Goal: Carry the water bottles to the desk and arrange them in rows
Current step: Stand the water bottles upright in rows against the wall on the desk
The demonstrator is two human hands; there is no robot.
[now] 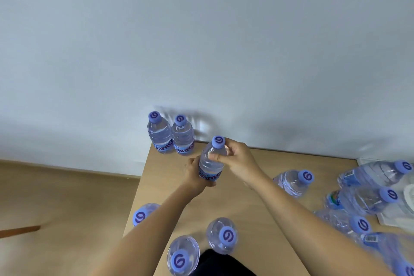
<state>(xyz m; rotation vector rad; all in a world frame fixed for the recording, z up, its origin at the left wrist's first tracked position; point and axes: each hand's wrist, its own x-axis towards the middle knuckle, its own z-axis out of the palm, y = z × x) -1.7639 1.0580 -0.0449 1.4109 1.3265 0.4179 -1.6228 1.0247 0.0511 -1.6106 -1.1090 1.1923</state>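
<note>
Both my hands hold one clear water bottle (211,163) with a purple cap, upright above the back of the wooden desk (248,204). My left hand (195,177) wraps its lower body at the label. My right hand (237,159) grips its shoulder just under the cap. Two bottles (160,134) (183,135) stand side by side at the desk's back left corner against the wall. Upright bottles stand near the front: one at the left edge (141,215), two more (182,255) (223,235) close to me.
Several more bottles (293,182) stand crowded on the right side of the desk, some blurred. White packaging (403,213) lies at the far right. A pale wall rises behind the desk. The wooden floor (67,208) lies to the left, past the desk's edge.
</note>
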